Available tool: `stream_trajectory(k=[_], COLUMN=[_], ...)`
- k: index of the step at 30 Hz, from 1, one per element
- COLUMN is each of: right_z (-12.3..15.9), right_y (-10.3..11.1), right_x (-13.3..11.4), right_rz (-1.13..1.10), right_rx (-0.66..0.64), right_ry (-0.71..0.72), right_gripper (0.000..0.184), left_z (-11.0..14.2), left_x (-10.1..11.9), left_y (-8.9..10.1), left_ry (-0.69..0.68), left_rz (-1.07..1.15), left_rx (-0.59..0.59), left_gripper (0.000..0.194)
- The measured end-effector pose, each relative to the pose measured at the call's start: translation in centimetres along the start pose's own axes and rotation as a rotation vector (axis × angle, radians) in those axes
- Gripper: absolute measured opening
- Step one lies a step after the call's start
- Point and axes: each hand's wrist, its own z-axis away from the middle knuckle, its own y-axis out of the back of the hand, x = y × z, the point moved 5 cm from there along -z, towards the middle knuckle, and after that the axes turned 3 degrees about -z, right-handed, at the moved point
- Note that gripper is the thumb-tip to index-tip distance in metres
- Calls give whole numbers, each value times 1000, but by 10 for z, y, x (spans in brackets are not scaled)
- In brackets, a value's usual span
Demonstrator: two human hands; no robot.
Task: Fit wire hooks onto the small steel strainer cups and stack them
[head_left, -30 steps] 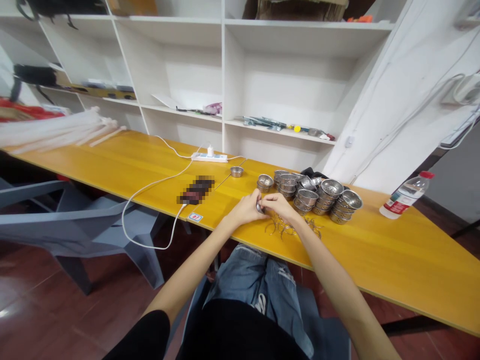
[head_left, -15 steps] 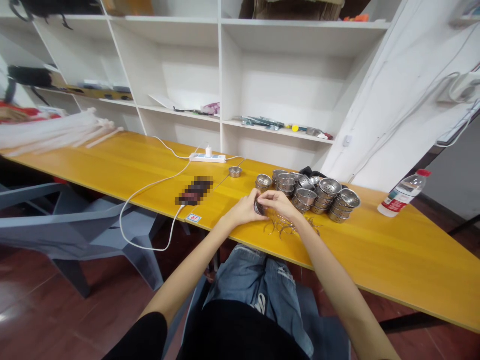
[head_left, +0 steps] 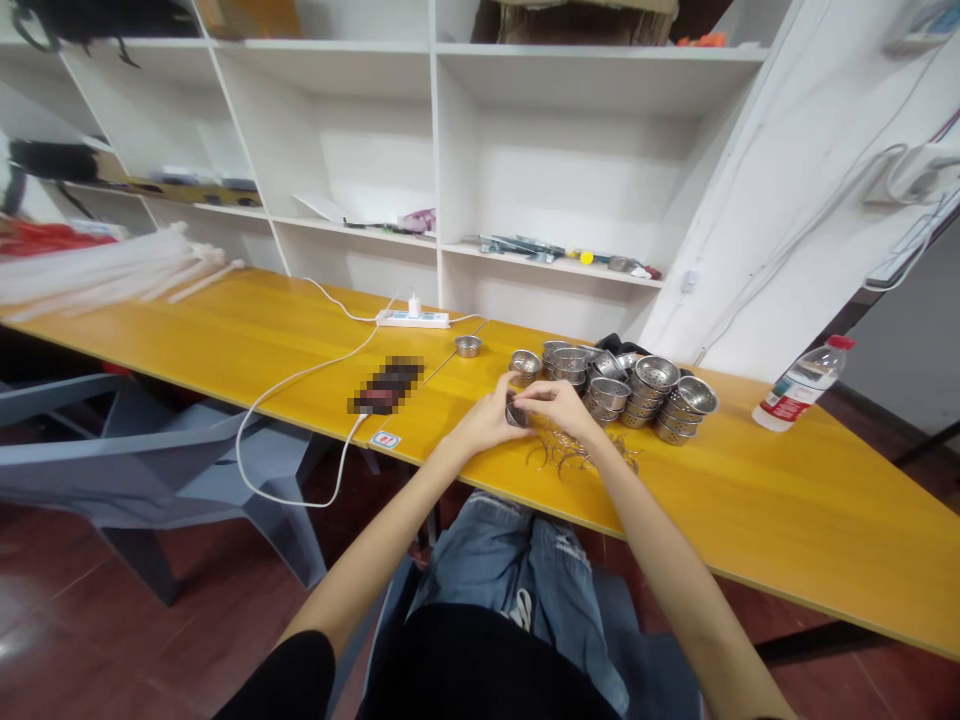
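Observation:
My left hand (head_left: pixel 489 420) is wrapped round a small metal strainer cup (head_left: pixel 514 411), tilted on its side above the table's front part. The fingers of my right hand (head_left: pixel 561 404) are pinched together at the cup's opening; whatever they hold there is too small to make out. Beneath and beside my right hand lies a loose heap of thin curved metal wires (head_left: pixel 559 455). Just beyond the hands stand several stacks of perforated strainer cups (head_left: pixel 609 393), with a nearer stack (head_left: pixel 525 364) close to my left fingertips.
One metal cup (head_left: pixel 469 346) stands apart near a white power strip (head_left: pixel 412 318). A blurred-out dark device (head_left: pixel 386 386) lies left with a white cable. A red-capped bottle (head_left: pixel 804 385) stands right. White shelves (head_left: pixel 570 170) rise behind the yellow table (head_left: pixel 787 500); long white strips (head_left: pixel 135 265) lie far left.
The view has shifted slightly. Both hands stay at the strainer cup, with only small finger movement visible.

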Motion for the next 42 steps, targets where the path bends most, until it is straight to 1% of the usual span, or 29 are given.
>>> stream_trajectory(k=[4,8,15,18,22,25,28,30,33,35,37,39,41,42], right_z=[3,3,3,4,5,4,2,2,2,2,3,4,5,6], right_y=[-4,-7,-6,-7,-9,-9,-6,-1,9,13,14,10,5,2], right_x=[1,3,6,7,12,13,11,6,0,-1,-2,-4,-6,-8], right_rz=[44,56,70,107,138,156,257,311,330,345,384,433,465,469], right_rx=[-67,-112,-209,-214,-175,-118,-8,110,273,324,320,280,239,222], right_ry=[-62,-59,-27,-36,-52,-23,44,111,177,176,161,154,161,168], right_gripper=[30,30,27,23,17,15,14,15,20,21,19,18,18,18], left_z=[0,0,2,2,0,-2,-2,-2,-3,-8,-20,-41,-67,-80], left_x=[-9,-12,-8,-6,-8,-11,-12,-13,-17,-24,-33,-45,-59,-68], left_y=[3,3,4,3,0,-3,-2,1,15,31,52,71,85,89], left_ry=[65,53,46,10,-7,-5,-10,5,112,220,308,362,391,425], left_rz=[13,40,29,33,39,16,-87,-182,-325,-389,-419,-449,-459,-450], left_rx=[38,21,-34,-53,-69,-54,24,94,217,318,409,457,465,448], left_gripper=[97,85,85,84,83,76,66,63,61,60,60,58,56,56])
